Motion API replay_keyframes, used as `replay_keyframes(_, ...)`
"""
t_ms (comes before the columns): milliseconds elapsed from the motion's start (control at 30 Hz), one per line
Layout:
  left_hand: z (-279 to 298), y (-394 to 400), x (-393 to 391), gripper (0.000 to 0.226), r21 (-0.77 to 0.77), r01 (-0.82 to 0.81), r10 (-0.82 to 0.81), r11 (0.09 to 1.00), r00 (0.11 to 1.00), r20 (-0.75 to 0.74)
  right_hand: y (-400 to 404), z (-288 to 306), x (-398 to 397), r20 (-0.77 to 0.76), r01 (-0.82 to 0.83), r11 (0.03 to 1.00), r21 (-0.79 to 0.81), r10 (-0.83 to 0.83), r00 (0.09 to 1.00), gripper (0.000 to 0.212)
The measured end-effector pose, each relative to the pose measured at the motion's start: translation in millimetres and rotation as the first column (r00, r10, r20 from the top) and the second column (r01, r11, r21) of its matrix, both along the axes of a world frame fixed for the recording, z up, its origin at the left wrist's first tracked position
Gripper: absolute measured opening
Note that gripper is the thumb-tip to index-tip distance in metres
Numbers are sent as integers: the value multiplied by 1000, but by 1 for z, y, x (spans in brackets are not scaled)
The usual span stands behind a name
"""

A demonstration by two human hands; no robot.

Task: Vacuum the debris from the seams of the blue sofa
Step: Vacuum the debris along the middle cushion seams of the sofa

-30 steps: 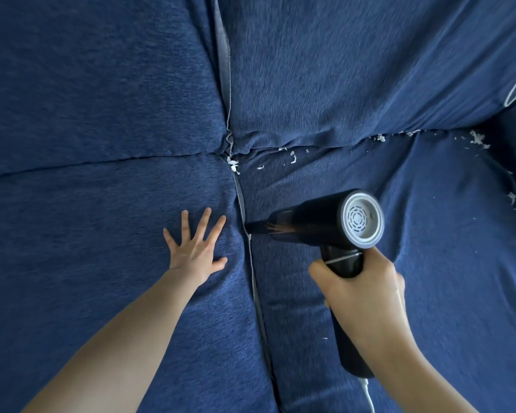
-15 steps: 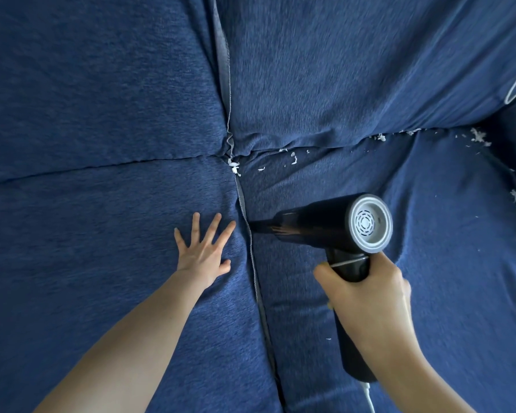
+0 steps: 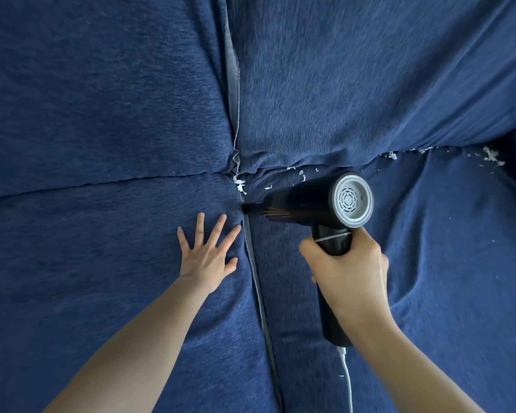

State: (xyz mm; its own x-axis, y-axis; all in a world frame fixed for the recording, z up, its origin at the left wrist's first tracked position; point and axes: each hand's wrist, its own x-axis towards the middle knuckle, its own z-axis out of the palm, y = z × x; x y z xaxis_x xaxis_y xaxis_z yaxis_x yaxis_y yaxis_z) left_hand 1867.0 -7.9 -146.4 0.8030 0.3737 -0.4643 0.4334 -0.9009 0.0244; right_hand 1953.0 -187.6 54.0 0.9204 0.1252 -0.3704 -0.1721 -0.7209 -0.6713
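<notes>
Blue woven-fabric sofa (image 3: pixel 102 114) fills the view; four cushions meet at a cross of seams. Nozzle of the black handheld vacuum with grey vented rear cap (image 3: pixel 316 204) has been shifted up the vertical seam since 0.5 s ago and is now set in it just below the junction. Vacuum handle is gripped by the right hand (image 3: pixel 349 272); its lower end is hidden by the wrist, and the white cord (image 3: pixel 348 380) is cut off at the bottom edge. Left hand (image 3: pixel 207 254) is pressed flat, fingers spread, beside the seam. White paper-like debris scraps (image 3: pixel 239 183) are lodged at the junction and along the right-hand seam; far-right bits are blurred.
</notes>
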Motion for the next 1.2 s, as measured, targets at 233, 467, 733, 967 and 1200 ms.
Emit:
replay_keyframes(233,-7,4,2,72,31,36,-36,999,999,-5,2,3,0,20,13,1000,16,-14,1000,21)
replay_keyframes(467,-9,4,3,74,28,49,-49,998,999,-13,25,-5,14,42,20,999,43,-22,999,26)
replay_keyframes(733,-6,4,2,75,26,64,-63,998,998,-31,37,-3,21,59,8,999,37,-10,998,24)
replay_keyframes(967,-4,5,2,64,10,87,-87,996,996,-37,40,-6,22,72,30,998,59,-34,997,19)
replay_keyframes(1200,-6,5,2,60,15,87,-87,996,995,-46,50,-14,23,23,42,997,70,-43,999,20)
